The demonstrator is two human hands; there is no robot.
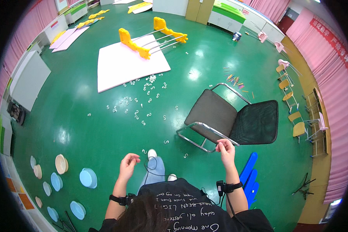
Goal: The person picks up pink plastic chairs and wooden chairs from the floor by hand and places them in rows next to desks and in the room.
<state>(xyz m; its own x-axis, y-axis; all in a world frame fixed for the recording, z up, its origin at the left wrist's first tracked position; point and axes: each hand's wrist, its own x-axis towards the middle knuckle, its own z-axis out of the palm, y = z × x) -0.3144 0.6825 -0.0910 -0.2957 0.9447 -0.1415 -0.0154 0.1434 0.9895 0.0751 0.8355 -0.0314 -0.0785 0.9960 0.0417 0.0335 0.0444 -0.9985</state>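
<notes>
My left hand [129,164] is held over the floor near my left shoe, its fingers bent together; whatever may be between them is too small to see. My right hand [225,149] is pinched closed beside the near armrest of a black chair [216,114]. Whether it touches the metal frame or holds something small I cannot tell. Many small white S-shaped hooks [136,113] lie scattered ahead on the green floor. A black cable [147,168] loops between my hands.
A white foam mat [116,67] lies ahead, with a yellow rack with metal bars [134,45] on it. Coloured sticks [236,82] lie beyond the chair. Blue basins [88,178] and beige basins [62,164] are at left, blue boards [249,179] at right, small chairs [299,128] along the right wall.
</notes>
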